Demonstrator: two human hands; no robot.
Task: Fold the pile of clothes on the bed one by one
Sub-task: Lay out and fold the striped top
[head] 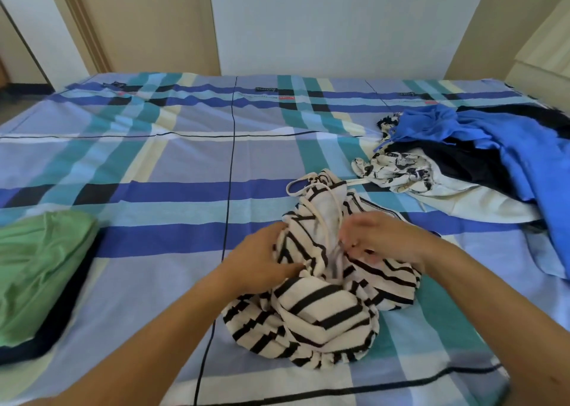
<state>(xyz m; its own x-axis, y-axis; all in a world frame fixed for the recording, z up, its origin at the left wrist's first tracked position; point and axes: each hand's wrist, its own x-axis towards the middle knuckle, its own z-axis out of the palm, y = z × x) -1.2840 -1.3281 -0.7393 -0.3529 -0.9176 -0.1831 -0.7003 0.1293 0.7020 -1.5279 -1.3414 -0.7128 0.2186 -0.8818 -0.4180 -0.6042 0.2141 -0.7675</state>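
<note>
Room: a bed covered by a plaid sheet of blue, teal, cream and black bands point(160, 159) fills the view; pale walls and a beige door frame stand behind it.
Left hand: the left hand point(262, 262) has its fingers curled into the left side of a crumpled white knit garment with black stripes and thin white straps point(320, 307), gripping a fold of it.
Right hand: the right hand point(379, 239) is blurred; its fingers are bent down and pinch cloth at the garment's upper middle, near the straps.
Striped garment: bunched in a heap on the near middle of the bed, stripes running at many angles, a rounded fold toward the person, straps looped out on the far side.
Right side: a loose pile of clothes point(481, 165) lies just beyond the straps: a bright blue piece, black fabric, a white cloth with dark print, and a plain pale piece beneath.
Left side: a folded green garment point(40, 267) rests on a dark folded piece at the bed's left edge, well apart from the hands.
Open room: bare sheet spreads between the green stack and the striped heap, and across the far middle of the bed.
Near edge: a strip of sheet shows in front of the heap.
</note>
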